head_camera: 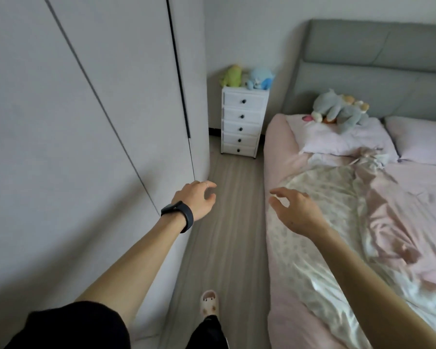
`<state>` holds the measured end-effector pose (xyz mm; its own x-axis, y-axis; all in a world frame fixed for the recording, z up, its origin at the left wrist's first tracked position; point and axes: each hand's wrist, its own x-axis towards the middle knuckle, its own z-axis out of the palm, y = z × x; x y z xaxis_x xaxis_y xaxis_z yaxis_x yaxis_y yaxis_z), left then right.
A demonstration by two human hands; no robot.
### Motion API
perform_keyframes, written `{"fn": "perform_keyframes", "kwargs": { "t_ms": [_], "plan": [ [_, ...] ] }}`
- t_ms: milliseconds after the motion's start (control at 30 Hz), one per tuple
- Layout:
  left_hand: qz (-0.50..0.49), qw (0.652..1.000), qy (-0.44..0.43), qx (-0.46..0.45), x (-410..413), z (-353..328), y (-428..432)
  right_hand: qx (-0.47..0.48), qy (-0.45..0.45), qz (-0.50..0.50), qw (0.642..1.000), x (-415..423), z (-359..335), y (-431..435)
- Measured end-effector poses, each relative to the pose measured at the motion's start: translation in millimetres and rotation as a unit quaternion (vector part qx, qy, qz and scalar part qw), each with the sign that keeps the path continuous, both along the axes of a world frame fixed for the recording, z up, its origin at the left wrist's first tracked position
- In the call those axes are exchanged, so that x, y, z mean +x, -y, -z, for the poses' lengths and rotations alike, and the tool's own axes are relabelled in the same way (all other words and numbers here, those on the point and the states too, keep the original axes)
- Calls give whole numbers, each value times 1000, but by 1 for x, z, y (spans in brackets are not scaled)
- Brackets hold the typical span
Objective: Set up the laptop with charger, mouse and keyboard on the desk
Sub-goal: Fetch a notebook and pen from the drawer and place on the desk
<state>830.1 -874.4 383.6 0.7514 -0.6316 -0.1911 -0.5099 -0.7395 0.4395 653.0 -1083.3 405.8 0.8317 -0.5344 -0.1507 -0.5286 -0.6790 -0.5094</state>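
Note:
No laptop, charger, mouse, keyboard or desk is in view. My left hand (198,200), with a black band on the wrist and a ring on one finger, is stretched forward next to the wardrobe's corner, fingers loosely curled and holding nothing. My right hand (293,209) reaches forward over the near edge of the bed, fingers relaxed and spread, also holding nothing.
A grey wardrobe (86,122) fills the left. A narrow strip of wooden floor (229,222) runs ahead to a white chest of drawers (242,122) with plush toys on top. A bed (363,235) with pink sheets, pillows and a plush toy (342,109) fills the right. My slippered foot (209,302) is on the floor.

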Motion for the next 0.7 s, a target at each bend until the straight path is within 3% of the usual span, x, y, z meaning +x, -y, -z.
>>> {"fn": "perform_keyframes", "kwargs": {
  "t_ms": [433,700],
  "plan": [
    [29,997,-75,-4,270,18,228,8,-23,40,999,260,2,205],
    [-38,989,-143,-10,406,48,372,45,-37,4,998,425,46,354]
  ]
}}
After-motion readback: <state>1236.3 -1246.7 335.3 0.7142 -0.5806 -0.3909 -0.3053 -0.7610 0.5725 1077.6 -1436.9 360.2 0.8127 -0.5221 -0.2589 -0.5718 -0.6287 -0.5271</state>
